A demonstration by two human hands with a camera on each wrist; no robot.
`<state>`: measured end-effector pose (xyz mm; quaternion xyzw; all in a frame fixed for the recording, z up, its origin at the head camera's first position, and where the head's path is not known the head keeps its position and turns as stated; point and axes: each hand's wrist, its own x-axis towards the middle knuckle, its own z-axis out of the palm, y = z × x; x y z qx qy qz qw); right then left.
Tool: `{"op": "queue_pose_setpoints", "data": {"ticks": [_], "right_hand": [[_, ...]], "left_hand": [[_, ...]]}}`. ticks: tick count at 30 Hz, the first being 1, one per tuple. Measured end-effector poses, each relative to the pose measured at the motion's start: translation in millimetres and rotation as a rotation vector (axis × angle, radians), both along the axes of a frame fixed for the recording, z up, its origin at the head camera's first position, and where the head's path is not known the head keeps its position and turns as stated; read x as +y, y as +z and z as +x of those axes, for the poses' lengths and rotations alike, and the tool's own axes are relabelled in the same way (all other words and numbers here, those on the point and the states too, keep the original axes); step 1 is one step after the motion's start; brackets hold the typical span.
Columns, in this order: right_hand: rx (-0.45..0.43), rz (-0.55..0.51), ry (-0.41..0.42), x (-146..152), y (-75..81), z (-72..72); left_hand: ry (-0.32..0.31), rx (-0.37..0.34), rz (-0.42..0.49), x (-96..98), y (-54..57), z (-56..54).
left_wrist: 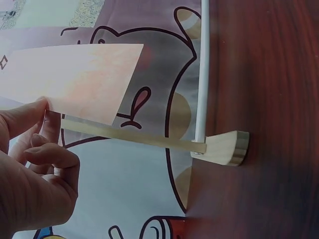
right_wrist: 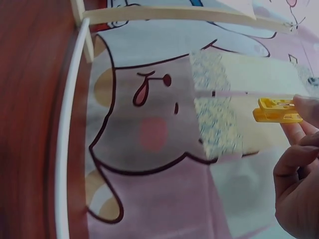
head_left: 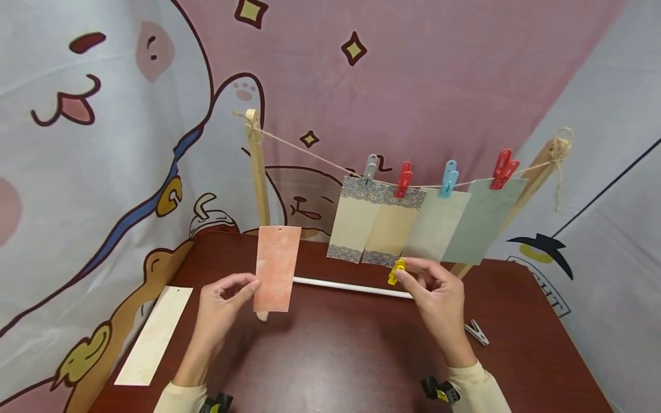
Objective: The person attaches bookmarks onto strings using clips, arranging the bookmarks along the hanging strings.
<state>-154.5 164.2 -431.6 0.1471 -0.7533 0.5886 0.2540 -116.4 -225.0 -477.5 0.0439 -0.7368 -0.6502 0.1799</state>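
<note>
Between thumb and fingers, my left hand point(head_left: 223, 299) pinches the left edge of a pink-orange paper card point(head_left: 277, 268) with a small hole at its top. The card is held upright in front of the left wooden post point(head_left: 258, 172). My right hand point(head_left: 439, 295) pinches a yellow clothespin point(head_left: 396, 272) by one end, its other end pointing left in the right wrist view. Behind that clothespin, several cards hang from a twine line point(head_left: 310, 150): a cream one point(head_left: 353, 221) under a grey clothespin point(head_left: 369, 170), a tan one point(head_left: 393, 223) under a red clothespin point(head_left: 404, 180).
Farther right hang two pale green cards, under a blue clothespin point(head_left: 449, 179) and red clothespins point(head_left: 504, 168). A white rod point(head_left: 356, 285) runs low between the posts. On the table lie a long cream card point(head_left: 155, 335) at left and a white clothespin point(head_left: 476, 332) at right.
</note>
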Motion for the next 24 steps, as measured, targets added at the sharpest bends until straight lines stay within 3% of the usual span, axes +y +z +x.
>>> {"op": "queue_pose_setpoints", "data": {"ticks": [24], "right_hand": [[0.090,-0.100,0.111,-48.7,50.3,-12.3]], "left_hand": [[-0.089,0.098,0.032,21.7,18.6,-23.9]]}}
